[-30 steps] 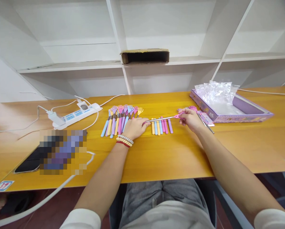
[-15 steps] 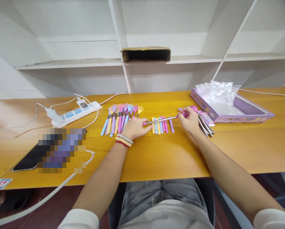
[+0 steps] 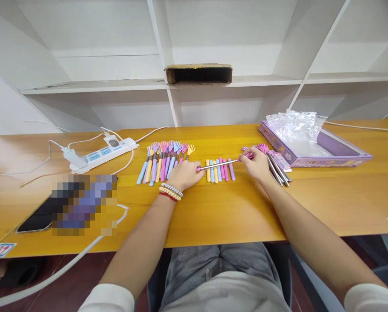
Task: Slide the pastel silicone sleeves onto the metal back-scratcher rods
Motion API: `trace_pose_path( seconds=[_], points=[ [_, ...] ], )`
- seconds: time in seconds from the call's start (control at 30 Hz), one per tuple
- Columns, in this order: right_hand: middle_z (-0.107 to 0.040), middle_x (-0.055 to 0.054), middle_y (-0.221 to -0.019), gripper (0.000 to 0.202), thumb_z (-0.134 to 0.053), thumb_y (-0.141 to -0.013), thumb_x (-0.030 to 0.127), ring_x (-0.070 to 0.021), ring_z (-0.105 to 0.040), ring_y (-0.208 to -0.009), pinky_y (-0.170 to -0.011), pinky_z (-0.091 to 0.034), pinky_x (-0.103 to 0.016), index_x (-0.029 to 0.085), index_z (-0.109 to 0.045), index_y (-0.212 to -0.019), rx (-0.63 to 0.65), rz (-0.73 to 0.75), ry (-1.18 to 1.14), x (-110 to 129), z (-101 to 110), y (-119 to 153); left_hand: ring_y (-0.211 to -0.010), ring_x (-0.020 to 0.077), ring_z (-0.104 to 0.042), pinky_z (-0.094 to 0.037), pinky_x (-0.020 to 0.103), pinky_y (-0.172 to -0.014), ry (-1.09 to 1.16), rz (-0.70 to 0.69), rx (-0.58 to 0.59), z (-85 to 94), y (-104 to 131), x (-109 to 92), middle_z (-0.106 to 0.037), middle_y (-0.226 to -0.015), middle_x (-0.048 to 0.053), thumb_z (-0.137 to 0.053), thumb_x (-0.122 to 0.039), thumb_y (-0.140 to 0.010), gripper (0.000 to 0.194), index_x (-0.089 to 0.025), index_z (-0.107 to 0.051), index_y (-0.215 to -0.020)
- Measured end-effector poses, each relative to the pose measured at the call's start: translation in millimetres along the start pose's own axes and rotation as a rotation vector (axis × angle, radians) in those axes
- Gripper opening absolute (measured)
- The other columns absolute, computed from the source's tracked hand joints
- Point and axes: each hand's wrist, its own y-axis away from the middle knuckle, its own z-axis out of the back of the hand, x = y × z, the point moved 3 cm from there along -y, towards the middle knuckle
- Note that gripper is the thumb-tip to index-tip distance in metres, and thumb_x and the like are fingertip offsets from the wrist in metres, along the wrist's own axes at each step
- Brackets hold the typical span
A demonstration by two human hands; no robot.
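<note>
A back scratcher with a metal rod [image 3: 220, 164] is stretched between my two hands. My left hand [image 3: 187, 173] closes round its pink handle end, mostly hidden by the fingers. At the other end, my right hand [image 3: 255, 162] pinches the pink part where the claw head sits. Under the rod lies a row of loose coloured handles [image 3: 216, 174] in yellow, blue, pink and purple. Left of my left hand, several back scratchers [image 3: 158, 162] with coloured claw heads lie side by side. Bare metal rods [image 3: 277, 170] and a pink claw head [image 3: 263, 147] lie just beyond my right hand.
A purple box tray [image 3: 330, 161] with clear plastic bags [image 3: 296, 125] stands at the back right. At left are a white power strip [image 3: 104, 154] with cables and a dark phone [image 3: 37, 214]. White shelves [image 3: 115, 86] with a cardboard box [image 3: 198, 67] rise behind the table [image 3: 226, 216].
My left hand's thumb and fingers have drawn in round the handle end of the back scratcher. My right hand keeps its pinch, shifted very slightly left.
</note>
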Motion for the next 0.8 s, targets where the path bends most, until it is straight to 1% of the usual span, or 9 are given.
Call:
trace_pose_path(
  seconds=[0.07, 0.17, 0.23, 0.37, 0.5, 0.67, 0.73, 0.8],
  points=[
    [-0.054, 0.001, -0.060, 0.013, -0.060, -0.069, 0.029, -0.0131, -0.047, -0.057, -0.059, -0.036, -0.028, 0.017, -0.057, -0.064, 0.055, -0.053, 0.010, -2, -2, -1, -0.073, 0.0251, -0.064, -0.040, 0.031, -0.060, -0.034, 0.003, 0.014, -1.5, -1, 1, -0.067, -0.075, 0.008, -0.045, -0.042, -0.083, 0.030, -0.022, -0.068, -0.085],
    [-0.053, 0.002, -0.060, 0.014, -0.061, -0.068, 0.031, -0.0131, -0.046, -0.057, -0.059, -0.035, -0.028, 0.018, -0.055, -0.065, 0.077, -0.083, -0.018, -3, -4, 0, -0.077, 0.0260, -0.065, -0.043, 0.032, -0.064, -0.060, 0.008, 0.030, -2.2, -2, 2, -0.068, -0.078, 0.008, -0.046, -0.038, -0.083, 0.028, -0.022, -0.069, -0.088],
    [-0.051, 0.003, -0.061, 0.016, -0.062, -0.068, 0.032, -0.0129, -0.045, -0.057, -0.059, -0.035, -0.028, 0.019, -0.053, -0.069, 0.065, -0.049, -0.067, -1, -5, 2, -0.079, 0.0263, -0.065, -0.044, 0.033, -0.066, -0.060, 0.028, 0.033, -1.9, -2, 1, -0.068, -0.079, 0.009, -0.047, -0.039, -0.084, 0.028, -0.022, -0.069, -0.089],
    [-0.051, 0.003, -0.065, 0.016, -0.062, -0.069, 0.030, -0.0136, -0.046, -0.062, -0.062, -0.037, -0.028, 0.020, -0.051, -0.075, 0.039, 0.069, -0.153, 4, -6, 7, -0.078, 0.0265, -0.065, -0.045, 0.033, -0.065, -0.038, 0.043, 0.032, -0.9, 0, -5, -0.068, -0.078, 0.010, -0.046, -0.046, -0.086, 0.034, -0.022, -0.069, -0.089],
    [-0.051, 0.003, -0.065, 0.014, -0.061, -0.069, 0.028, -0.0134, -0.046, -0.060, -0.061, -0.037, -0.028, 0.020, -0.051, -0.076, 0.055, 0.096, -0.158, 6, -10, 10, -0.076, 0.0262, -0.065, -0.044, 0.033, -0.063, -0.030, 0.035, 0.020, -0.2, 1, -12, -0.067, -0.076, 0.009, -0.046, -0.043, -0.086, 0.031, -0.022, -0.069, -0.087],
    [-0.050, 0.003, -0.061, 0.014, -0.063, -0.069, 0.029, -0.0122, -0.044, -0.055, -0.056, -0.036, -0.027, 0.020, -0.052, -0.072, 0.087, 0.055, -0.179, 6, -13, 10, -0.075, 0.0254, -0.065, -0.043, 0.032, -0.062, -0.024, 0.039, 0.004, -2.5, 1, -12, -0.067, -0.075, 0.009, -0.048, -0.044, -0.085, 0.030, -0.022, -0.069, -0.087],
    [-0.050, 0.003, -0.058, 0.016, -0.063, -0.069, 0.030, -0.0111, -0.044, -0.052, -0.053, -0.035, -0.026, 0.020, -0.052, -0.070, 0.105, 0.012, -0.247, 5, -13, 7, -0.075, 0.0244, -0.064, -0.043, 0.031, -0.063, 0.005, -0.003, 0.004, -3.9, -1, -12, -0.068, -0.076, 0.007, -0.050, -0.042, -0.085, 0.027, -0.023, -0.068, -0.088],
    [-0.050, 0.004, -0.055, 0.017, -0.064, -0.070, 0.032, -0.0101, -0.043, -0.048, -0.049, -0.033, -0.025, 0.019, -0.052, -0.068, 0.127, -0.051, -0.333, 3, -12, 2, -0.077, 0.0227, -0.064, -0.042, 0.030, -0.064, 0.044, -0.086, -0.010, -3.6, -3, -13, -0.069, -0.078, 0.006, -0.051, -0.036, -0.084, 0.022, -0.023, -0.068, -0.088]
  ],
)
